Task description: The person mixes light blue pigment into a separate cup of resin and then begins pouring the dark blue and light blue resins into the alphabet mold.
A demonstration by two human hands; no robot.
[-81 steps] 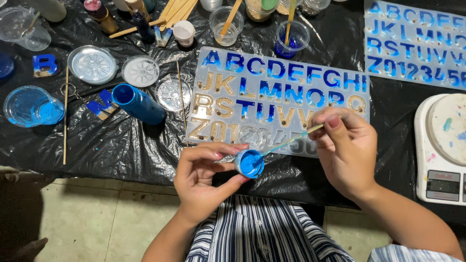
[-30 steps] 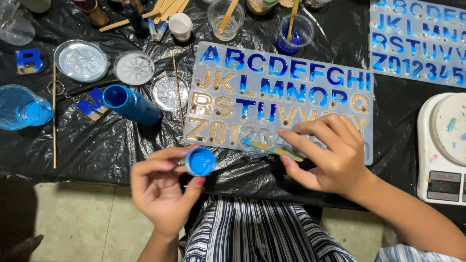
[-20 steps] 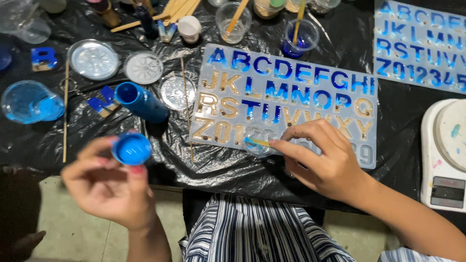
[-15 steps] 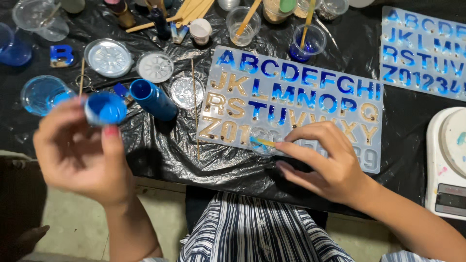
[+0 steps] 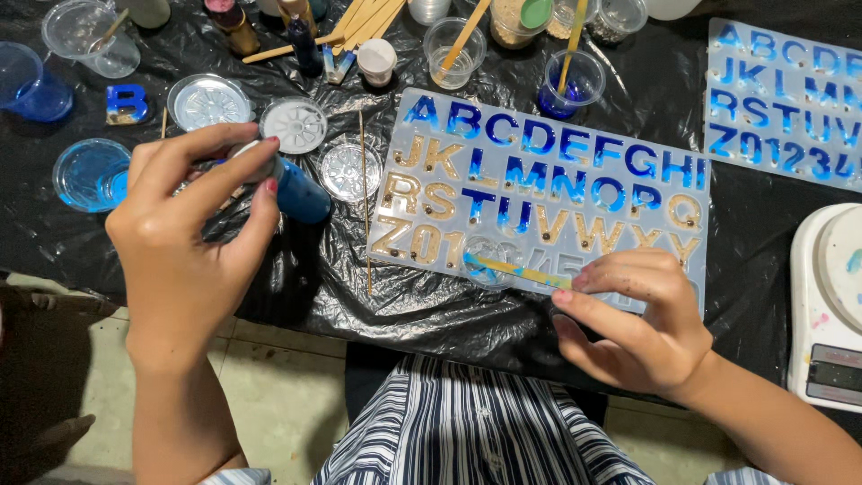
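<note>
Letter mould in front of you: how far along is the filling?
On the letter mould, most letters look filled, blue or sandy gold. The right hand works a wooden stick in the digit row; the left hand is over the blue bottle. Several digit cavities still look clear.

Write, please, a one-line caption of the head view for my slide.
Left hand grips a blue cup; right hand holds a wooden stick over a letter mould.

A white kitchen scale point(image 5: 826, 305) sits at the bench's right edge. Its small grey screen point(image 5: 833, 377) faces up, near the corner.
</note>
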